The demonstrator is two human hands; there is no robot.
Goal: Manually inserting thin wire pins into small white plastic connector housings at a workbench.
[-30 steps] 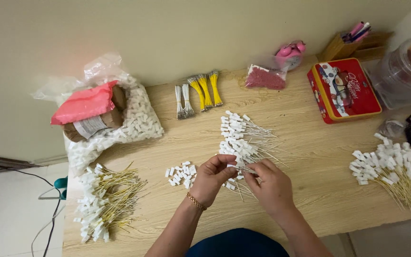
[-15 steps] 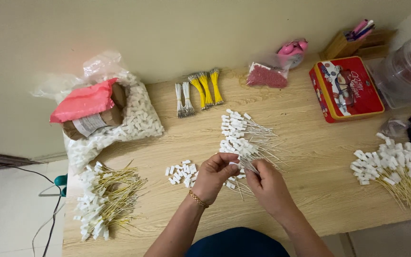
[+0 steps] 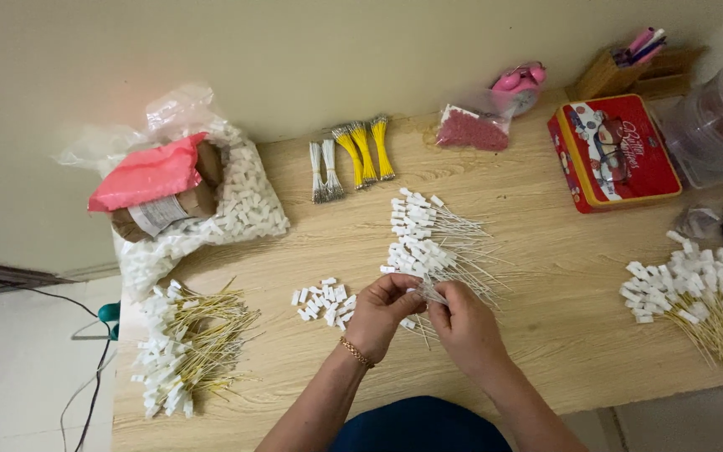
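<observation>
The left hand [image 3: 382,314] and the right hand [image 3: 464,328] meet at the near middle of the wooden table [image 3: 546,335], fingertips pinched together on 1 thin wire with a small white tag [image 3: 425,293]. Both hands are closed to a fine pinch; which fingers actually press the wire cannot be told. A gold bracelet [image 3: 356,352] circles the left wrist.

Just beyond the fingertips, touching them, lies the pile of silver-wired white tags [image 3: 428,238], fanned toward the wall. Just left of the left hand sits a small heap of loose white tags [image 3: 321,301], too many and too small to count.

Farther out there are 2 piles of gold-wired tags: 1 at the near left edge [image 3: 190,343] and 1 at the right edge [image 3: 692,293]. Toward the wall lie 2 silver wire bundles [image 3: 325,172] and 3 yellow wire bundles [image 3: 364,151]. At the far left, 1 clear plastic bag of white tags [image 3: 236,209] carries 1 brown roll [image 3: 169,213] and 1 pink packet [image 3: 148,176]. At the far right stand 1 red tin [image 3: 612,155], 1 bag of red beads [image 3: 472,130], 1 wooden pen holder [image 3: 608,75] and 1 clear plastic jar [image 3: 717,125].

The table stands against a plain cream wall [image 3: 294,59]; a cable [image 3: 85,393] hangs at its left over a pale floor.
</observation>
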